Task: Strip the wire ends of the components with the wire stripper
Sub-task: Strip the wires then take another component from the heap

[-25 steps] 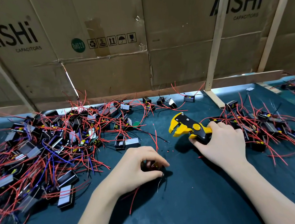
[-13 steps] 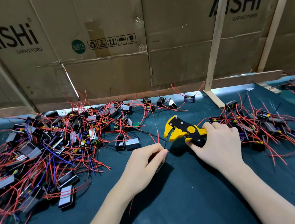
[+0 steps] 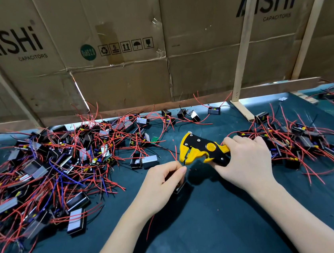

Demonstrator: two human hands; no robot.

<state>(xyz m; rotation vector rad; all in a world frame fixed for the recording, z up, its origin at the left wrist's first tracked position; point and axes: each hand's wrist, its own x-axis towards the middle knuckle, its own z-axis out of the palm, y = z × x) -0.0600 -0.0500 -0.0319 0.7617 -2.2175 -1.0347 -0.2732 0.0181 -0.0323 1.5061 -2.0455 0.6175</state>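
Cardboard wall: brown, fills the top half of the frame, big dark letters at upper left and upper right, a green round sticker and small box signs near the top middle.
Wood strips: pale, lean across the cardboard at right, down to the table.
Table: dark blue-green top, fills the bottom half of the frame.
Big pile: left of the frame, many small black and silver boxes tangled in red, blue and black wires.
Small pile: right of the frame, black boxes with red wires, just behind the right hand.
Far boxes: a few more at the back middle, near the foot of the cardboard.
Right hand: middle right, fingers wrapped round the handles of the wire stripper.
Left hand: middle of the frame, thumb and fingers pinched on a thin wire, a small black and silver box tucked under the palm, mostly hidden.
Wire stripper: yellow and black, middle of the frame, head points left and down, toward the left fingertips.
Held wire: dark end sits right in the mouth of the stripper; too small to tell whether pinched there.
Red wire: thin, sticks up just left of the stripper head, above the left fingers.
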